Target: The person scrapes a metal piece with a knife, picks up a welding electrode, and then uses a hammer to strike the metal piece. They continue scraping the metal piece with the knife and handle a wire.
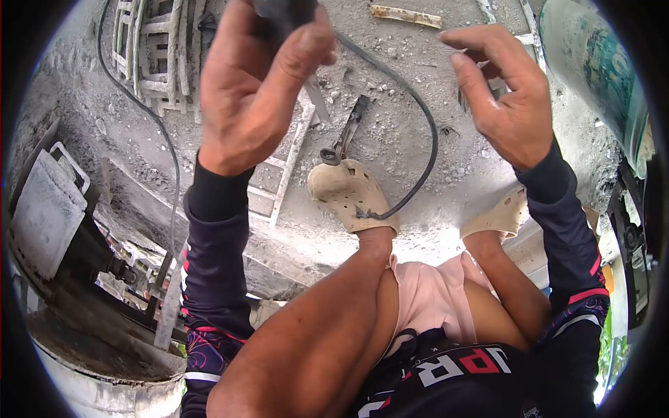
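My left hand [254,97], at the upper left, is wrapped around a black object [282,15] that runs out of the top of the view. A thin pale strip [317,101] slants down just below its fingers. At the upper right, my right hand [505,97] is partly curled, thumb and forefinger tips apart. Something greyish [497,88] shows within its bent fingers, too hidden to make out. Between the hands a black cable [425,115] curves down to my beige clog [348,191]. A dark wrench-like tool [346,132] with a ring end lies by the clog's toe.
Dusty, crumbly rubble covers the ground. Whitish metal frames [159,52] lie at the upper left, with a thin cable [157,118] beside them. A green container [599,66] lies at the right. A rusty drum [104,390] stands lower left. A pale bar [406,16] lies at the top.
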Action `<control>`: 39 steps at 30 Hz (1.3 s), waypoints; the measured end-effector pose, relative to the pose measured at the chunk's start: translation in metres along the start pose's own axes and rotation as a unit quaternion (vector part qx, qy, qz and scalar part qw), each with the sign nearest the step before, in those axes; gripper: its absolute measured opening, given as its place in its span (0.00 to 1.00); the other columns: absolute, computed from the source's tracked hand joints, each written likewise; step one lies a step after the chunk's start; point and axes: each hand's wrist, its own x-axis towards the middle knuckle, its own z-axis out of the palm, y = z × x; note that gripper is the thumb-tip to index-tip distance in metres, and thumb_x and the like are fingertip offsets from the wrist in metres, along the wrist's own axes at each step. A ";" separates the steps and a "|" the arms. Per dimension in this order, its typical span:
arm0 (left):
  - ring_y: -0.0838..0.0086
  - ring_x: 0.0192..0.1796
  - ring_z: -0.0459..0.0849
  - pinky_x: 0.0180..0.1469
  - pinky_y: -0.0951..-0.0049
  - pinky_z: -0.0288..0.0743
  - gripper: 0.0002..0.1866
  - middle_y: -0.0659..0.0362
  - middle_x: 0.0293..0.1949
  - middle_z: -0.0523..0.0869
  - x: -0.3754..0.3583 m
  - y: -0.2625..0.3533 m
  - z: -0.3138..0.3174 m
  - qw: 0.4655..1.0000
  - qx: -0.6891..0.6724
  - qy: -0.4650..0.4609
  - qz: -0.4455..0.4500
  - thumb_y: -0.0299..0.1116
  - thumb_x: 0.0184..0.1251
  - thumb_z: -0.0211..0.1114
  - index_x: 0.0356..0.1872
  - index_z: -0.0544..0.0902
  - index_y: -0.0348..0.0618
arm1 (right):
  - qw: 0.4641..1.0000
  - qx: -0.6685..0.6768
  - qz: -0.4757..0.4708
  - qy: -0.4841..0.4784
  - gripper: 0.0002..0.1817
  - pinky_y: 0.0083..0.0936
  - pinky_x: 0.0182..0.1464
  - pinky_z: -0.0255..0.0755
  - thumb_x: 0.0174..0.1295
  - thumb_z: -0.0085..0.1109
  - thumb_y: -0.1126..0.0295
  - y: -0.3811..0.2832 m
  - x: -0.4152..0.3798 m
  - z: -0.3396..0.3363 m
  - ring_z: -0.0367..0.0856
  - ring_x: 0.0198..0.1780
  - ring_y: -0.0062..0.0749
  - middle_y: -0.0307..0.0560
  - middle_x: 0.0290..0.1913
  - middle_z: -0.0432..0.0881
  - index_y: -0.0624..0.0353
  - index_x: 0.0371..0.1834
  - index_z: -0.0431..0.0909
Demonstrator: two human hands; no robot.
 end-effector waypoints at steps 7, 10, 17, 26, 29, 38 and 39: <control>0.74 0.41 0.85 0.43 0.71 0.82 0.25 0.54 0.40 0.85 0.019 -0.012 0.009 0.998 -0.065 -0.020 0.014 0.24 0.71 0.72 0.63 0.69 0.41 | 0.984 -0.173 -0.016 -0.032 0.17 0.34 0.51 0.78 0.65 0.66 0.74 0.024 -0.017 -0.032 0.83 0.48 0.46 0.52 0.49 0.81 0.62 0.56 0.78; 0.73 0.41 0.86 0.42 0.71 0.82 0.23 0.55 0.40 0.86 0.011 -0.017 0.004 0.995 -0.083 -0.050 0.022 0.24 0.71 0.71 0.61 0.69 0.43 | 0.977 -0.198 0.031 -0.066 0.21 0.37 0.52 0.78 0.65 0.69 0.68 0.042 -0.036 -0.041 0.83 0.48 0.49 0.55 0.50 0.81 0.63 0.57 0.74; 0.71 0.45 0.86 0.47 0.66 0.84 0.14 0.53 0.45 0.84 -0.006 -0.007 0.013 0.995 -0.075 -0.054 -0.041 0.23 0.75 0.66 0.57 0.75 0.39 | 0.970 -0.208 0.098 -0.083 0.28 0.41 0.51 0.77 0.63 0.72 0.66 0.063 -0.061 -0.029 0.84 0.48 0.51 0.57 0.49 0.82 0.61 0.63 0.69; 0.72 0.44 0.84 0.47 0.68 0.81 0.14 0.54 0.45 0.83 -0.004 -0.008 0.021 0.995 -0.051 -0.088 -0.005 0.19 0.73 0.66 0.55 0.76 0.39 | 0.969 -0.200 0.130 -0.069 0.25 0.41 0.48 0.77 0.63 0.70 0.70 0.067 -0.064 -0.028 0.84 0.45 0.52 0.56 0.48 0.83 0.60 0.60 0.69; 0.72 0.45 0.84 0.47 0.69 0.81 0.14 0.54 0.44 0.83 -0.008 -0.006 0.023 0.996 -0.049 -0.072 -0.012 0.19 0.73 0.66 0.54 0.76 0.39 | 0.972 -0.189 0.124 -0.062 0.24 0.42 0.47 0.77 0.63 0.70 0.70 0.067 -0.065 -0.028 0.84 0.45 0.52 0.56 0.48 0.83 0.60 0.59 0.70; 0.73 0.44 0.83 0.48 0.70 0.80 0.14 0.56 0.43 0.83 -0.010 -0.001 0.026 0.995 -0.030 -0.089 -0.017 0.18 0.72 0.66 0.53 0.75 0.40 | 0.972 -0.193 0.117 -0.070 0.23 0.43 0.47 0.77 0.62 0.69 0.71 0.070 -0.065 -0.028 0.82 0.45 0.54 0.57 0.49 0.82 0.63 0.57 0.70; 0.73 0.44 0.83 0.48 0.70 0.80 0.14 0.56 0.43 0.83 -0.010 0.000 0.027 0.995 -0.030 -0.090 -0.017 0.18 0.72 0.66 0.53 0.75 0.40 | 0.970 -0.193 0.124 -0.079 0.22 0.43 0.47 0.77 0.63 0.69 0.71 0.071 -0.065 -0.028 0.82 0.45 0.55 0.58 0.49 0.81 0.63 0.57 0.71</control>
